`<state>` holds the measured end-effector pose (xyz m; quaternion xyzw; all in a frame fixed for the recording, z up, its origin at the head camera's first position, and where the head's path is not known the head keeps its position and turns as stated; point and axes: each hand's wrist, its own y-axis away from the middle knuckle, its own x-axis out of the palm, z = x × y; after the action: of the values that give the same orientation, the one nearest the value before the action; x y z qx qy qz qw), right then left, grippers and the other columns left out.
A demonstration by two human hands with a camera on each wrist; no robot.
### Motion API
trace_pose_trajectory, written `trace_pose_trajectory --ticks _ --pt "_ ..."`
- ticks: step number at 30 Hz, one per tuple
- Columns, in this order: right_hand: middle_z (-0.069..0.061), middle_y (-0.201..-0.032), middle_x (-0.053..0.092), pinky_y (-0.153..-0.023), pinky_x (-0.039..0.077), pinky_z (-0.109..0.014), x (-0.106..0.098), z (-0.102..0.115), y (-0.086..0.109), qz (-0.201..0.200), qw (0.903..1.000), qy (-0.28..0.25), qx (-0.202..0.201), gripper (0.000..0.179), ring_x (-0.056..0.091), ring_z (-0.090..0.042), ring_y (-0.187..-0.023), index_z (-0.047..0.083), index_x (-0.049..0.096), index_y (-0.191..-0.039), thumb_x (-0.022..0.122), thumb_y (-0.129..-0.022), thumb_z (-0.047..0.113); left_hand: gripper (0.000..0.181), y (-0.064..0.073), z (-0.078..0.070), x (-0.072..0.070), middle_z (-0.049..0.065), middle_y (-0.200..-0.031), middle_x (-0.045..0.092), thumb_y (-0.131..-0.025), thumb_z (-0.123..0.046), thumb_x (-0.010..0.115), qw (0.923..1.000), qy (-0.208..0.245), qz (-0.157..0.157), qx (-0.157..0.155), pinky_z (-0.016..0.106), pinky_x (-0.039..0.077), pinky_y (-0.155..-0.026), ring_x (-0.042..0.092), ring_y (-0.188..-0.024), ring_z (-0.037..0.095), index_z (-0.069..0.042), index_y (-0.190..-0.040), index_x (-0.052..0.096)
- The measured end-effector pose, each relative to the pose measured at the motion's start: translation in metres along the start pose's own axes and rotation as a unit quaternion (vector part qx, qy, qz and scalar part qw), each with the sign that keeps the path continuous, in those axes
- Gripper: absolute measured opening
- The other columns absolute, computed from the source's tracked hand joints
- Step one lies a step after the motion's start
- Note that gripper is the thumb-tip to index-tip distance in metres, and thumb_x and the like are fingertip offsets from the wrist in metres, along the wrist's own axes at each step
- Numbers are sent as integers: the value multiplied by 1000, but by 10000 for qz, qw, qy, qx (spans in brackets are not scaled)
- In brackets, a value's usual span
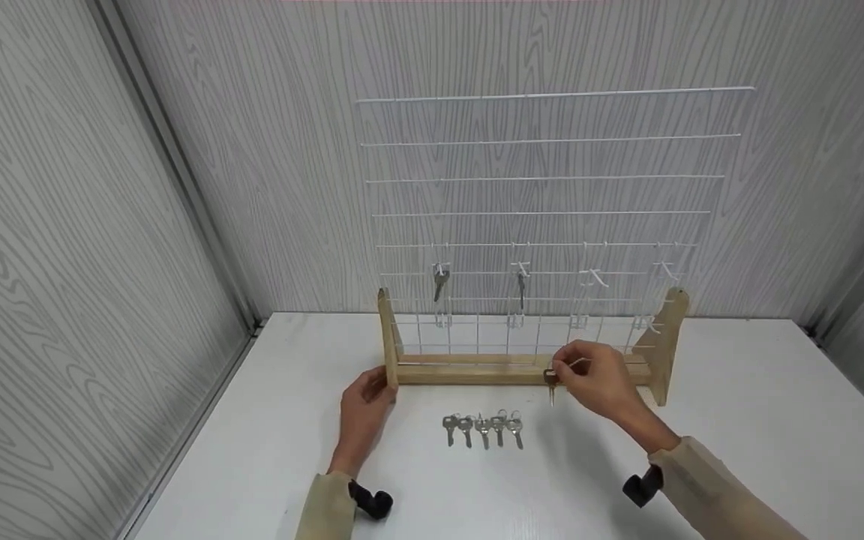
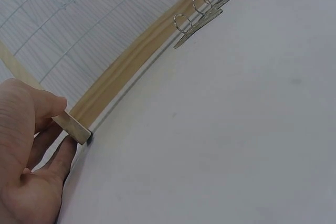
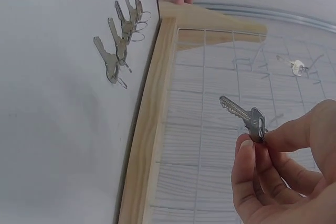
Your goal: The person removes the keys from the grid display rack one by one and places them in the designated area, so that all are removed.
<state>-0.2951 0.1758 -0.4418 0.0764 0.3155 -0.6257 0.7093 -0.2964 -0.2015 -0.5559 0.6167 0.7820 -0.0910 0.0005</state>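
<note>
My right hand (image 1: 597, 382) pinches a metal key (image 3: 255, 124) near its bow, between thumb and fingers. The blade points away from the fingertips in the right wrist view. This hand is in front of the rack's lower wooden bar. At the rack's left end, my left hand (image 1: 364, 411) grips the front foot of the wooden side piece (image 2: 73, 127), thumb on one side and fingers on the other. Several loose keys with rings (image 1: 483, 427) lie in a row on the white table, between the hands. Two keys hang on the rack's hooks, one at the left (image 1: 441, 283) and one at the middle (image 1: 521, 291).
The white wire grid rack (image 1: 537, 214) stands upright in its wooden base (image 1: 469, 374). Further white hooks (image 1: 595, 277) stick out at the right, with no key visible on them. Wood-grain panels (image 1: 252, 90) enclose the white table (image 1: 762, 420) at the back and sides.
</note>
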Motion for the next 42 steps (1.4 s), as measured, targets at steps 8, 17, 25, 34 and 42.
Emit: trace_pose_trajectory --ticks 8,17,25,34,42 --pt "-10 -88 76 -59 55 -24 17 -14 2 153 9997 -168 134 7 75 -21 -73 3 76 -94 71 -98 2 43 -1 -1 3 20 -147 63 -104 -11 67 9999 61 109 -37 38 58 -109 60 -139 35 -4 -146 61" --pt "-7 -88 78 -62 57 -23 34 -21 0 191 9995 -59 248 7 75 -21 -75 4 78 -93 72 -97 3 42 -3 -5 1 20 -147 63 -103 -9 67 10000 -54 40 4 38 58 -108 61 -139 35 -4 -145 62" --pt "-7 -87 76 -63 56 -23 46 -41 1 522 9984 104 213 10 70 -15 -77 3 79 -92 70 -96 2 40 -5 -2 -1 19 -148 63 -104 -11 68 9998 -178 -53 -42 38 57 -110 60 -140 36 -5 -143 64" --pt "-7 -79 73 -56 53 -20 56 -54 3 823 9962 107 263 10 68 -12 -67 -3 77 -88 69 -92 -2 41 -2 -2 0 16 -146 65 -103 -13 69 9997 -191 -57 -103 38 58 -109 62 -138 32 -7 -144 63" --pt "-7 -79 73 -57 54 -22 59 -52 4 839 9958 217 306 8 67 -13 -70 0 76 -84 71 -91 -2 42 0 -2 0 19 -147 64 -104 -11 68 9999 -114 -16 -112 38 58 -109 62 -138 34 -5 -145 62"
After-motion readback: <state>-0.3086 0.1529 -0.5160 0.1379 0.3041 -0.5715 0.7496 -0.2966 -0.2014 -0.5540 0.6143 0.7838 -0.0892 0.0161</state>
